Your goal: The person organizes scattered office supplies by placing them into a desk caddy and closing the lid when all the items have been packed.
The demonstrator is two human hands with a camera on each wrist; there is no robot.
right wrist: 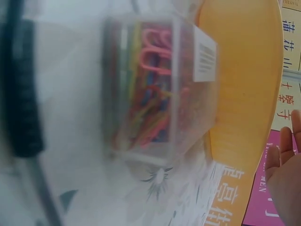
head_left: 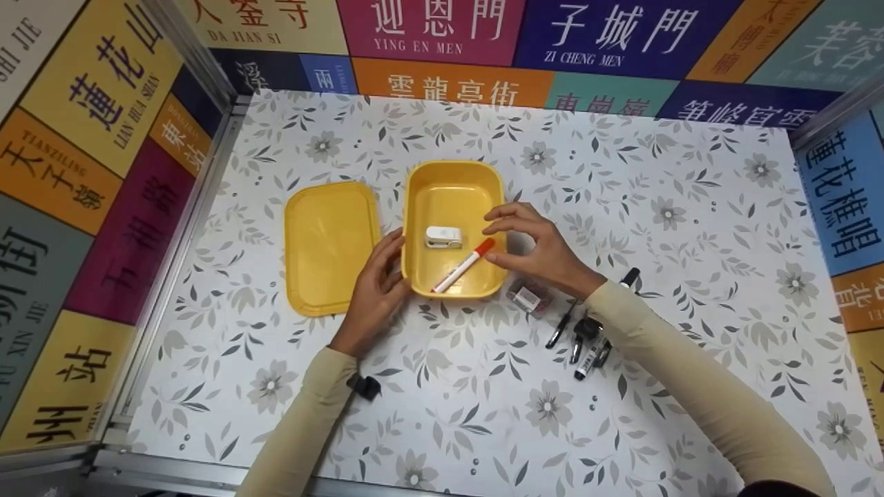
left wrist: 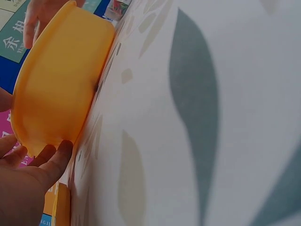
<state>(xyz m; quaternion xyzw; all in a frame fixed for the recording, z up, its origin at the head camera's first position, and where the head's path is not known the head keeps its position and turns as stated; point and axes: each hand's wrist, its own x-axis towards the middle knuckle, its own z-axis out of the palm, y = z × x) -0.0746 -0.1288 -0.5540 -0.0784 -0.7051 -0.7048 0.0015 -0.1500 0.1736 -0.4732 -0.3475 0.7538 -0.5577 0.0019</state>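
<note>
The marker [head_left: 459, 269] lies in the yellow box [head_left: 452, 200]; probably light, stiff, kinda slick, so grab mid-barrel. Right hand [head_left: 542, 247] hangs spread nearby, empty; left hand [head_left: 376, 286] touches the box's side.

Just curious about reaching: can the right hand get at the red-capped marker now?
Probably yes: the right hand is close to the red-capped marker, and the yellow box holding it is uncovered.

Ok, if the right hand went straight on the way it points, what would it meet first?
The right hand would probably meet the slim red-capped white marker first, though the hand's height is unclear.
</note>
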